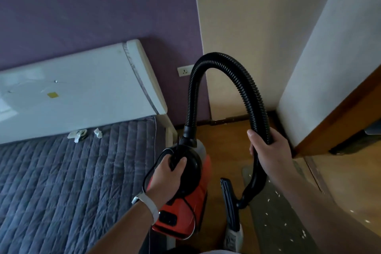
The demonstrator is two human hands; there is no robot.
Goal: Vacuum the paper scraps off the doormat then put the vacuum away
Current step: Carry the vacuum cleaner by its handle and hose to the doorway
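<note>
– Where's the vacuum (193, 202)?

– Just to the right of the bed (61, 171), near the corner by the headboard (82, 93). It's the orange one with a black top.

– Who has hold of it?

– The left hand (171, 173), with a white wristband (148, 204) on that arm. Its fingers are wrapped over the black handle on top, and a thin black cord (148, 173) loops beside them. I can't tell whether the body touches the floor.

– And the right hand (270, 150)?

– Further right of the bed, curled firmly round the lower end of the black hose (226, 62), thumb up. The hose rises from the front of the vacuum, arches high and comes down into that hand.

– The floor head (228, 198)?

– It hangs tilted below the right hand, between the vacuum and the doormat (274, 222).

– So where's the mat?

– On the wooden floor, well to the right of the bed. White paper scraps (268, 199) are scattered over it, and a few lie on the floor past its right edge.

– Anything else?

– A few crumpled white bits on the bed, close against the headboard, and a socket (184, 71) on the purple wall just right of the headboard.
</note>
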